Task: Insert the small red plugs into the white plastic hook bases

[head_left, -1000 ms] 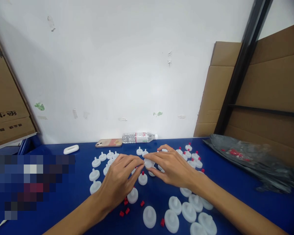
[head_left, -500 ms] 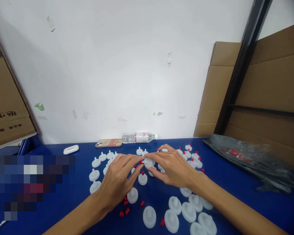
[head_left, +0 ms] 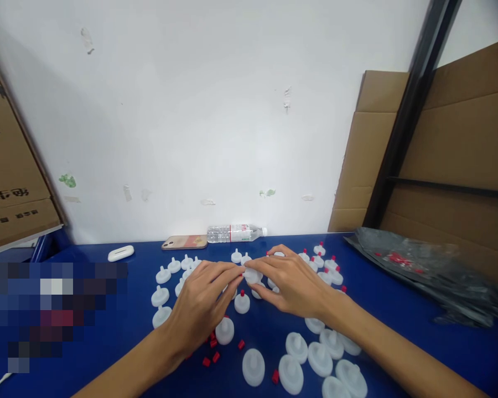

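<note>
My right hand is closed on a white plastic nozzle cap, held sideways by its round base above the table. At the cap's narrow tip, my left hand pinches a small red cap, mostly hidden by the fingers. Just below the hands stands another white nozzle cap with a red tip. Near my left wrist is a white nozzle cap, with loose red caps beside it. Uncapped white pieces lie in front of my right forearm.
On the blue table, several white pieces stand at left and red-tipped ones at right. A phone, a bottle and a white case lie near the wall. A dark plastic bag holds red caps.
My left fingers have closed further around the small red cap at the nozzle's tip. My right hand has stayed nearly still.
</note>
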`<state>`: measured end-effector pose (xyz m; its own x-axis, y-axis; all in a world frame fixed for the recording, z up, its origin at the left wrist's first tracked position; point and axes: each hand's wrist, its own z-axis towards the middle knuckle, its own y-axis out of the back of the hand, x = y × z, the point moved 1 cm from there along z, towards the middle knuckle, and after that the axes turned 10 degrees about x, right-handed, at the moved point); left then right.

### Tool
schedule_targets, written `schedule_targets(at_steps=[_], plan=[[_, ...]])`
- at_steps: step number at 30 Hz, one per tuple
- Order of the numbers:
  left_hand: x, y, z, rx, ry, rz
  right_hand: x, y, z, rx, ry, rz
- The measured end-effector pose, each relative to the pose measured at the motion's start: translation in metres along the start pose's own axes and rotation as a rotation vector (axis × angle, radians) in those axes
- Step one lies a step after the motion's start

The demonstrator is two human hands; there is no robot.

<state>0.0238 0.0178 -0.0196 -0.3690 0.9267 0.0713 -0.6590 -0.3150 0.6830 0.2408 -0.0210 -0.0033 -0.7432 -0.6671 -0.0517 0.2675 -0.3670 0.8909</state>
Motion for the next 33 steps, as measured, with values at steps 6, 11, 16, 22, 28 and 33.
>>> schedule_targets(at_steps=[6,11,16,22,28,33], plan=[[-0.002,0.002,0.004,0.002,-0.030,-0.030,0.000,0.001,0.001,-0.014,-0.001,-0.003],[-0.001,0.001,0.001,0.020,-0.037,-0.056,0.001,0.002,0.000,-0.016,0.001,-0.012],[0.000,0.000,0.001,0.048,0.043,-0.163,0.000,0.001,0.001,-0.027,0.035,-0.028],[-0.003,0.004,0.010,0.132,0.466,-0.628,-0.007,-0.002,-0.001,-0.036,0.064,-0.033],[-0.003,0.007,0.014,0.138,0.601,-0.832,-0.005,0.000,-0.001,-0.079,0.104,-0.079],[-0.004,0.009,0.013,0.116,0.615,-1.090,0.000,0.005,0.000,-0.161,0.169,-0.098]])
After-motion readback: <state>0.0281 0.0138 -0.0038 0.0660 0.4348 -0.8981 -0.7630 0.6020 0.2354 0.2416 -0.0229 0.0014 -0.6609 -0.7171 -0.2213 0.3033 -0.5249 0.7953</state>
